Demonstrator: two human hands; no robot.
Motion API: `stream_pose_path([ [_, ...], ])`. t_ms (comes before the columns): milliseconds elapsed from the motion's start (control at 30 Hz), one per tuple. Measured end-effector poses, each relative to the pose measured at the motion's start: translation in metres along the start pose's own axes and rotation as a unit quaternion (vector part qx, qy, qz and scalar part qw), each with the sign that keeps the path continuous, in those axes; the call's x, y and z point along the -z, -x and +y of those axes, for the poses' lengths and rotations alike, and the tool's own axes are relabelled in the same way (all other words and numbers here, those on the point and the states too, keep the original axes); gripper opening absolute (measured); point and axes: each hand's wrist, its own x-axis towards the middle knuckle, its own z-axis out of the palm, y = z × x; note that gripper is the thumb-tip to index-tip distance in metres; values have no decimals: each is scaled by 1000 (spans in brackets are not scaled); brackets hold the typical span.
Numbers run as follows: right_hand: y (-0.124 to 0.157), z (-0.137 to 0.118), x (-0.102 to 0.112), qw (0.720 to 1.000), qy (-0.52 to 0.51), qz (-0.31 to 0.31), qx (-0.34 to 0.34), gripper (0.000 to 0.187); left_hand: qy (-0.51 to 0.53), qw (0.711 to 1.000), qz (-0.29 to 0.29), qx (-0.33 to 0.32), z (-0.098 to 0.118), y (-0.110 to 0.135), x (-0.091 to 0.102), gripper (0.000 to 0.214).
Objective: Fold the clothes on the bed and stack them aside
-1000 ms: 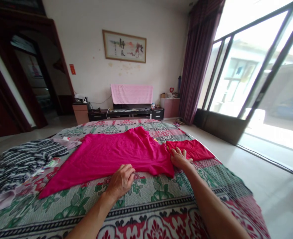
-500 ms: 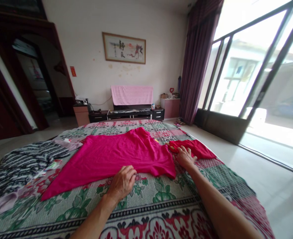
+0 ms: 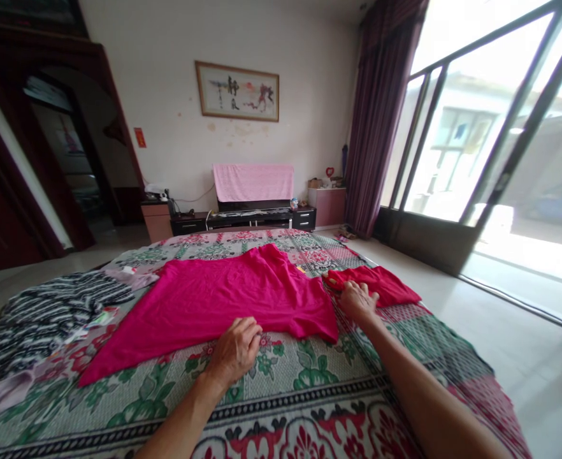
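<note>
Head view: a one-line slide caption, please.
Left hand at the near edge of a spread magenta garment, right hand at a red cloth, on a patterned cover.

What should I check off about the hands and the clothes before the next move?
1. Right hand at the red cloth: ok, its fingers are on the near left part.
2. Left hand at the near edge of the bright pink garment: ok.
3. Left fingers gripping fabric: cannot tell, they are curled and the fingertips are hidden.
4. Bright pink garment free of creases: not ok, wrinkles show across it.
5. Black-and-white striped fabric off the bright pink garment: ok, it lies to the left with the patterned cover showing between.
</note>
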Motion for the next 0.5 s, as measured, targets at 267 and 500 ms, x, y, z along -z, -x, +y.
stream_pose_path([
  [267,6,-7,2,1000,-7,-16,13,42,-8,1000,-2,3,0,1,0,21],
  [500,9,-6,-2,996,-21,-36,75,51,-1,1000,7,-4,-2,1,-2,21],
])
